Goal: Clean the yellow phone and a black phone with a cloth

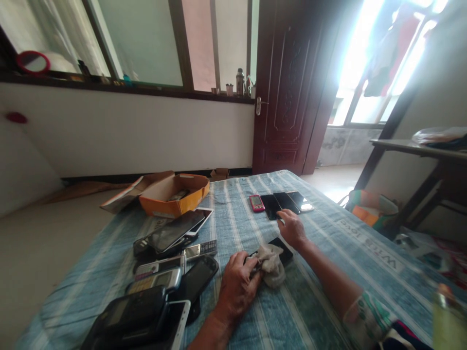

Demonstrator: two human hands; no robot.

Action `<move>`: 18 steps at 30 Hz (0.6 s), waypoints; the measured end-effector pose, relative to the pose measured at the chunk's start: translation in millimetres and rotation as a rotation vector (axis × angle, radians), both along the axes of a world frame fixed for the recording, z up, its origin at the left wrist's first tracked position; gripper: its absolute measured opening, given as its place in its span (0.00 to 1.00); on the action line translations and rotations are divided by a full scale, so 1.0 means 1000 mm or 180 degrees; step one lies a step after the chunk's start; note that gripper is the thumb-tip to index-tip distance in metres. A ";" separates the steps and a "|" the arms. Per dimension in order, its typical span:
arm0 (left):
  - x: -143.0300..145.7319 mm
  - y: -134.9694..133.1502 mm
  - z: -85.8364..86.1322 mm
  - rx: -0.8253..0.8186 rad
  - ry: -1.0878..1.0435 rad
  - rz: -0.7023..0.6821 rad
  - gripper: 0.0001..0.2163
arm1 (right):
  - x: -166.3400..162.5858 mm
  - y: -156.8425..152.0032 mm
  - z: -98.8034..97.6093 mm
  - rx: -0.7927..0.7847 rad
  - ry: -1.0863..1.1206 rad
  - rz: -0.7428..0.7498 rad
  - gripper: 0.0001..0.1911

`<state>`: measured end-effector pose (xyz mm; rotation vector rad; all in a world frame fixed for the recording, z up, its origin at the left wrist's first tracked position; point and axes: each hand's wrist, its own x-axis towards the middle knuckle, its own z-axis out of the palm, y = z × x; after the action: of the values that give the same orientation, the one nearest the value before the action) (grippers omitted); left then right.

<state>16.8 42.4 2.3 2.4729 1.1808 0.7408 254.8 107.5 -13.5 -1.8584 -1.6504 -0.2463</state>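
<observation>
My left hand [239, 282] is closed on a crumpled whitish cloth [271, 266], which rests over a dark phone [282, 249] lying on the bed sheet; part of that phone is hidden. Farther forward, my right hand [292, 228] has its fingertips closed at the near edge of a black phone [269, 206]. That phone lies flat in a row with another dark phone [285, 201], a phone with a shiny screen [301, 201] and a small pink phone [257, 203] at the left end.
Left of my hands lie several piled phones [175, 233] and a bulky black device [127, 316]. An open orange box [175, 197] stands behind them. The blue striped sheet [233, 214] covers the surface. A yellowish bottle [448, 316] is at lower right, a brown door [288, 97] beyond.
</observation>
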 end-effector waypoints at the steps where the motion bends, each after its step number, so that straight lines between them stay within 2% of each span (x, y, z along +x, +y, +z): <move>1: 0.000 -0.001 0.000 -0.0006 -0.0018 -0.0001 0.07 | -0.010 -0.002 0.002 -0.0020 -0.0034 0.0148 0.13; 5: 0.000 -0.002 0.001 0.0011 -0.0076 0.0013 0.08 | -0.040 -0.001 0.016 -0.0340 -0.0100 0.0345 0.14; 11: 0.001 -0.005 0.003 -0.0030 -0.0008 0.0079 0.07 | -0.058 0.035 0.037 -0.0997 -0.0236 -0.0011 0.15; 18: 0.001 -0.008 0.004 -0.0141 -0.0012 0.0121 0.09 | -0.064 0.083 0.033 -0.1362 -0.0232 -0.0206 0.19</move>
<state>17.6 34.1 5.8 2.4184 1.2326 0.7214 190.9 190.6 19.1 -2.2409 -1.7992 0.0175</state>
